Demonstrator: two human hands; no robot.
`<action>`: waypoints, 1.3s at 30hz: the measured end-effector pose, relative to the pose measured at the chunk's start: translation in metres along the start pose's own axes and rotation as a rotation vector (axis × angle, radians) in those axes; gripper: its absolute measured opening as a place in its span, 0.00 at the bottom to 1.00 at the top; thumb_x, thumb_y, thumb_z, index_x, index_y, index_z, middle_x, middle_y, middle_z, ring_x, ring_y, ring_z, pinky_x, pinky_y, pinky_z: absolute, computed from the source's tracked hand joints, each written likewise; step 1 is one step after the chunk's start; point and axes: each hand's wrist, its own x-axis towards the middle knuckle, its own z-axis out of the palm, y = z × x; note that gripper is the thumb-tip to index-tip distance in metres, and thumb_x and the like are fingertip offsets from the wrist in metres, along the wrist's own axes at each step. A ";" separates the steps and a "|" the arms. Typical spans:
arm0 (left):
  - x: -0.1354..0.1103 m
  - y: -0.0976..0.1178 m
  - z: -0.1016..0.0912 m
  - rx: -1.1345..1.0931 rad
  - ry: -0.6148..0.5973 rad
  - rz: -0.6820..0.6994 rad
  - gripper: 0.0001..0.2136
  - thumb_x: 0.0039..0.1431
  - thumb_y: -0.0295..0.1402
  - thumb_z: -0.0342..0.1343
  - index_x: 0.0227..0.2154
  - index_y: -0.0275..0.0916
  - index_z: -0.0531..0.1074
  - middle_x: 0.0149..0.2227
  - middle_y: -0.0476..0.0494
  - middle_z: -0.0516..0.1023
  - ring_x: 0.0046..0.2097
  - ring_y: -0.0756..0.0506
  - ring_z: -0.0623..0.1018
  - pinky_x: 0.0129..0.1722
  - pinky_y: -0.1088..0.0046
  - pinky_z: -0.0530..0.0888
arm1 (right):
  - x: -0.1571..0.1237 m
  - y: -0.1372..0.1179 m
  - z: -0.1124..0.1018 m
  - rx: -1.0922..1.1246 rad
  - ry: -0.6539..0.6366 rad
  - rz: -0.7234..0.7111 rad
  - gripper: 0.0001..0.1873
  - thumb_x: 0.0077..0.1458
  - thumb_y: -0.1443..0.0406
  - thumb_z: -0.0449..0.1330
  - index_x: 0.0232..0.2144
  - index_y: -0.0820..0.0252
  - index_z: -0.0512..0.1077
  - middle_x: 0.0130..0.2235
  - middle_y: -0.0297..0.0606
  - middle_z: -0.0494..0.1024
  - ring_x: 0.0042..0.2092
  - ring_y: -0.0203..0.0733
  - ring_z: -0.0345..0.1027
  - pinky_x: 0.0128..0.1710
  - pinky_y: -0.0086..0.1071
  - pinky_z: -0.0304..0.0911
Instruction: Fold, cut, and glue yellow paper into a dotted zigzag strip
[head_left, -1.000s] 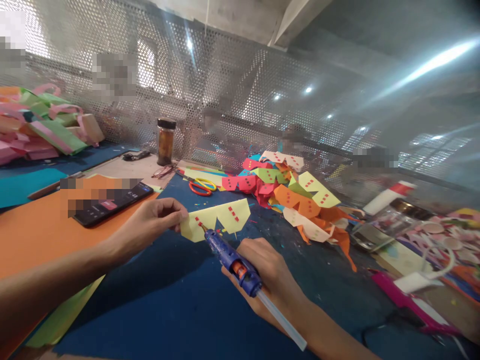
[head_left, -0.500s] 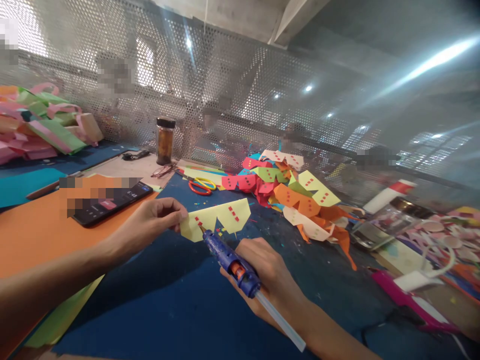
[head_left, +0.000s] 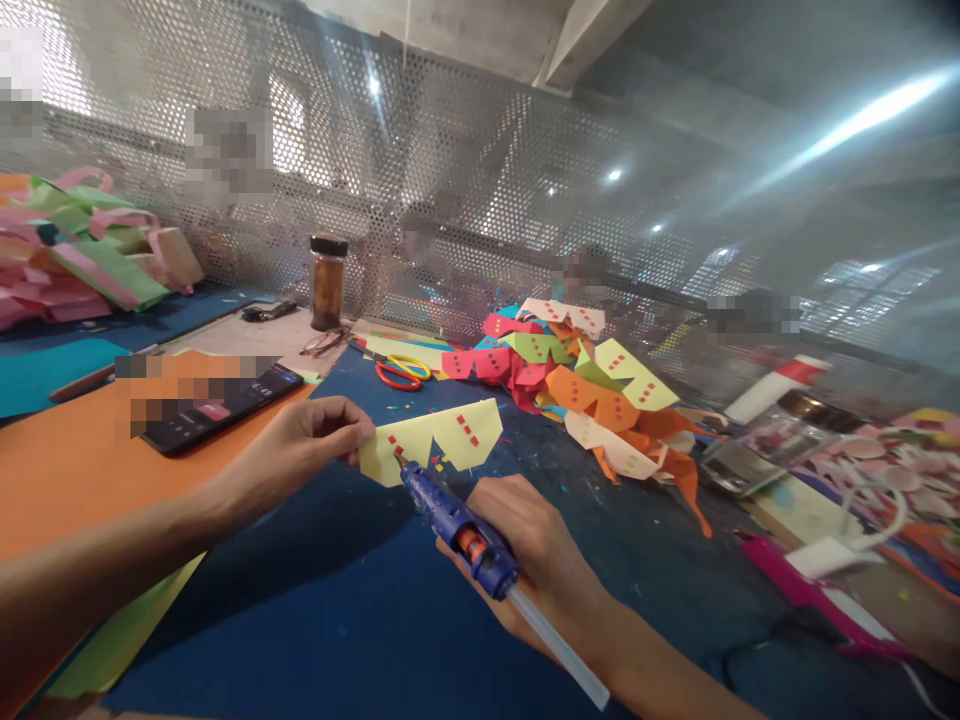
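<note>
Between thumb and fingers, my left hand point(head_left: 334, 432) pinches the left end of a pale yellow paper cutout point(head_left: 465, 440). The cutout has a notch in its lower edge and small red squares in slanted rows on both halves. My right hand point(head_left: 529, 545) is wrapped round a blue glue gun point(head_left: 457, 525), a clear glue stick jutting from its rear. The gun's nozzle meets the paper's left half by the red squares; whether it touches I cannot tell. Tiny colored paper bits point(head_left: 439, 462) show on the dark blue table behind the notch.
Beyond the paper lie red-and-yellow scissors point(head_left: 403, 372) and a heap of similar colored cutouts point(head_left: 592, 385). A phone point(head_left: 221, 405) rests on orange paper point(head_left: 67, 470) at left. A lidded jar point(head_left: 328, 285) stands behind. At right are a clear container point(head_left: 772, 445) and a magenta-and-white device point(head_left: 817, 590).
The glue gun and my right hand have shifted very slightly left. The left hand keeps its pinch on the paper, almost unmoved.
</note>
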 end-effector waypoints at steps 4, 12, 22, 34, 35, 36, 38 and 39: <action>0.000 0.000 0.000 0.011 -0.010 -0.004 0.12 0.54 0.41 0.56 0.27 0.37 0.73 0.24 0.52 0.73 0.29 0.51 0.71 0.32 0.75 0.66 | 0.001 0.000 0.000 -0.003 -0.007 0.003 0.09 0.57 0.68 0.59 0.28 0.58 0.63 0.29 0.31 0.68 0.31 0.37 0.60 0.36 0.35 0.53; 0.000 0.003 0.001 0.009 -0.023 -0.001 0.11 0.54 0.41 0.56 0.26 0.37 0.73 0.24 0.51 0.72 0.29 0.50 0.71 0.32 0.74 0.67 | 0.003 0.000 0.002 -0.002 -0.003 -0.004 0.08 0.58 0.68 0.59 0.28 0.57 0.63 0.29 0.32 0.69 0.31 0.37 0.60 0.36 0.35 0.54; 0.000 0.005 0.001 0.031 -0.001 -0.013 0.11 0.54 0.41 0.56 0.25 0.38 0.72 0.25 0.50 0.73 0.30 0.49 0.72 0.33 0.74 0.68 | 0.000 0.003 -0.003 -0.001 0.036 -0.001 0.09 0.58 0.69 0.58 0.28 0.56 0.61 0.29 0.30 0.67 0.30 0.37 0.59 0.36 0.34 0.53; -0.001 0.005 0.001 0.004 -0.003 -0.023 0.11 0.53 0.41 0.57 0.26 0.38 0.73 0.25 0.50 0.73 0.30 0.49 0.71 0.33 0.74 0.68 | 0.001 0.003 -0.002 -0.015 0.034 -0.009 0.09 0.57 0.69 0.59 0.28 0.56 0.61 0.29 0.31 0.69 0.30 0.37 0.60 0.36 0.35 0.55; -0.001 0.005 0.001 0.007 -0.005 -0.024 0.11 0.53 0.41 0.57 0.26 0.38 0.72 0.25 0.50 0.73 0.30 0.49 0.71 0.33 0.74 0.68 | 0.001 0.003 -0.001 -0.018 0.033 -0.012 0.09 0.57 0.68 0.59 0.28 0.56 0.61 0.29 0.31 0.69 0.30 0.37 0.60 0.35 0.35 0.55; -0.001 0.005 0.001 0.009 -0.006 -0.024 0.11 0.53 0.41 0.57 0.26 0.38 0.72 0.25 0.50 0.73 0.30 0.49 0.71 0.33 0.74 0.67 | 0.001 0.003 -0.001 -0.020 0.033 -0.013 0.09 0.57 0.68 0.59 0.28 0.57 0.61 0.29 0.31 0.69 0.30 0.37 0.60 0.35 0.35 0.55; -0.002 0.005 0.001 0.018 -0.006 -0.021 0.11 0.54 0.41 0.57 0.26 0.38 0.72 0.25 0.50 0.73 0.30 0.49 0.72 0.33 0.74 0.67 | 0.001 0.003 -0.001 -0.024 0.035 -0.013 0.09 0.58 0.68 0.59 0.28 0.57 0.62 0.28 0.31 0.69 0.30 0.37 0.60 0.35 0.34 0.55; -0.002 0.005 0.000 0.024 -0.005 -0.020 0.11 0.54 0.41 0.57 0.26 0.38 0.72 0.25 0.50 0.73 0.30 0.49 0.72 0.33 0.74 0.67 | 0.001 0.002 -0.001 -0.024 0.037 -0.014 0.09 0.58 0.68 0.59 0.28 0.57 0.62 0.28 0.31 0.69 0.29 0.37 0.60 0.35 0.34 0.55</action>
